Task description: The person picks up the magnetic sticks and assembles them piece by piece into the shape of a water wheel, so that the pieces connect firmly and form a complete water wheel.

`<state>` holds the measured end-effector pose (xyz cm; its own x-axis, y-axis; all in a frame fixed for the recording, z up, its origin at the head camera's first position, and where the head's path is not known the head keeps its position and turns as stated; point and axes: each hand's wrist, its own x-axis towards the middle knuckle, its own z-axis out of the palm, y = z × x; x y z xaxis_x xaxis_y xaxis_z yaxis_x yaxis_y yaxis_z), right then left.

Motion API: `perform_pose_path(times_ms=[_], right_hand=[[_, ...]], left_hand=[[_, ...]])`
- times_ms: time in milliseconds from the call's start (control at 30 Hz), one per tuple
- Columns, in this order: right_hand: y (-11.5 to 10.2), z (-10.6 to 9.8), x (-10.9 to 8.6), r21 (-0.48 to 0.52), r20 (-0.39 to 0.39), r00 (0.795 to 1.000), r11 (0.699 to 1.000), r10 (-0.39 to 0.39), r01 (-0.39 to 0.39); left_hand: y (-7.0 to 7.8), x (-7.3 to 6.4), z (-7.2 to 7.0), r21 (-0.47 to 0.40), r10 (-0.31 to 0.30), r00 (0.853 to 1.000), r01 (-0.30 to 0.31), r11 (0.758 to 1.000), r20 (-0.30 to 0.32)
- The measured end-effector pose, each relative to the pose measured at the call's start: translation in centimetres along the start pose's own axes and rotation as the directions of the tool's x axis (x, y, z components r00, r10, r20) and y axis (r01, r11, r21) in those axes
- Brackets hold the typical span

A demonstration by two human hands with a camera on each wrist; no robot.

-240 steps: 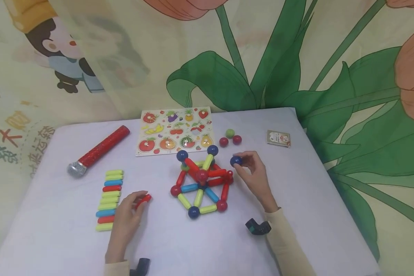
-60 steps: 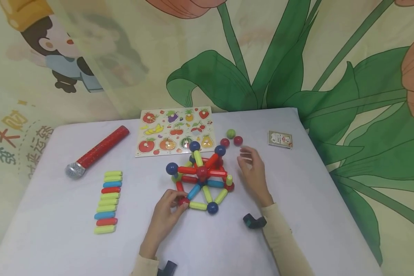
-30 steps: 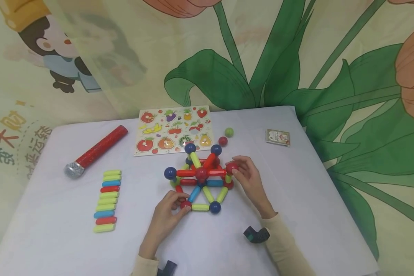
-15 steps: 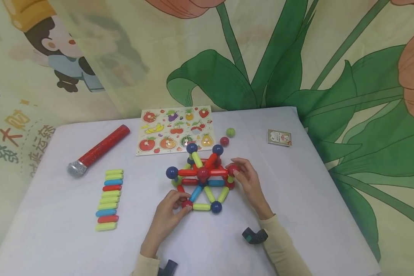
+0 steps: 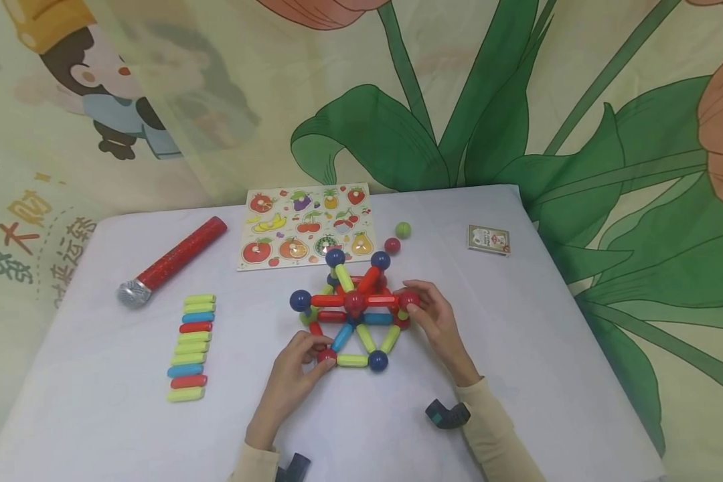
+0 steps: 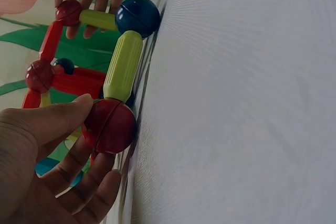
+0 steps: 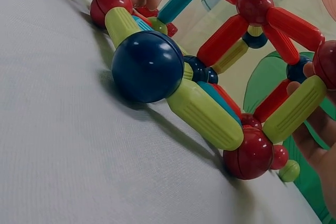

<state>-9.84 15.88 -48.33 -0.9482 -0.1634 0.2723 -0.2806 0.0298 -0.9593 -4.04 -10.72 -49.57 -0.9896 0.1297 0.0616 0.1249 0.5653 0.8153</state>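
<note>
A structure of coloured magnetic rods and balls stands mid-table, with a red centre ball [image 5: 354, 303] on top and a blue ball [image 5: 377, 361] at its front. My left hand [image 5: 292, 371] pinches the red ball [image 6: 109, 126] at the front-left base corner. On the right, my right hand [image 5: 436, 321] holds another red ball [image 5: 409, 300] between thumb and fingers. That ball sits on an upright yellow-green rod [image 7: 295, 109] and meets the end of a red rod [image 5: 380, 301]. Parts of the structure's rear are hidden behind the front pieces.
Several loose rods [image 5: 191, 338] lie in a column at left. Behind them is a red toy microphone [image 5: 181, 254]. A fruit puzzle board [image 5: 306, 227], a loose red ball [image 5: 392, 246], a green ball [image 5: 403, 230] and a playing-card box [image 5: 488, 239] lie toward the back.
My left hand has put down its red rod and moved to the base ball. My right hand has brought a red ball from the back onto the structure's right side. The structure has turned.
</note>
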Motion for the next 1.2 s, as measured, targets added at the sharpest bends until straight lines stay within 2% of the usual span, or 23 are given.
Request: perform_pose_path(times_ms=[300,467,600,700,833,933,1000,1067,1133,1200], right_hand=[[-0.2,0.2,0.0,-0.039,0.003,0.999,0.999,-0.038,0.038],[-2.3,0.9,0.4,-0.127,0.019,0.998,0.990,-0.058,0.060],[-3.6,1.4,0.6,-0.129,0.011,0.999,0.991,-0.040,0.041],[-3.4,1.7,0.7,-0.097,0.017,0.999,0.994,-0.040,0.041],[-1.8,1.7,0.8,-0.061,0.015,0.998,0.997,-0.055,0.056],[-0.8,1.5,0.7,-0.070,0.004,0.998,0.996,-0.062,0.062],[-0.5,1.3,0.5,-0.070,-0.025,0.998,0.996,-0.058,0.057],[-0.3,0.9,0.1,-0.079,-0.087,0.995,0.996,-0.046,0.039],[0.3,0.5,-0.7,-0.090,-0.180,0.983,0.996,-0.023,0.007],[0.9,0.3,-1.8,-0.096,-0.253,0.967,0.993,0.037,-0.063]], left_hand=[[-0.2,-0.1,0.1,0.003,0.003,1.000,-0.003,1.000,0.002],[-0.1,-0.1,0.1,0.001,-0.002,1.000,0.002,1.000,-0.003],[0.0,-0.1,0.1,0.004,0.011,1.000,-0.011,1.000,-0.009],[0.0,-0.1,0.1,0.001,0.002,1.000,-0.002,1.000,-0.008],[0.1,-0.1,0.0,-0.010,-0.015,1.000,0.015,1.000,0.000],[0.0,0.0,0.0,-0.013,-0.011,1.000,0.011,1.000,0.004],[-0.1,-0.1,0.0,-0.010,-0.004,1.000,0.004,1.000,0.003],[-0.2,-0.1,0.1,-0.011,0.005,1.000,-0.005,1.000,-0.001],[-0.3,-0.1,0.1,-0.012,0.014,1.000,-0.014,1.000,-0.005],[-0.4,-0.1,0.1,-0.009,0.022,1.000,-0.022,1.000,-0.009]])
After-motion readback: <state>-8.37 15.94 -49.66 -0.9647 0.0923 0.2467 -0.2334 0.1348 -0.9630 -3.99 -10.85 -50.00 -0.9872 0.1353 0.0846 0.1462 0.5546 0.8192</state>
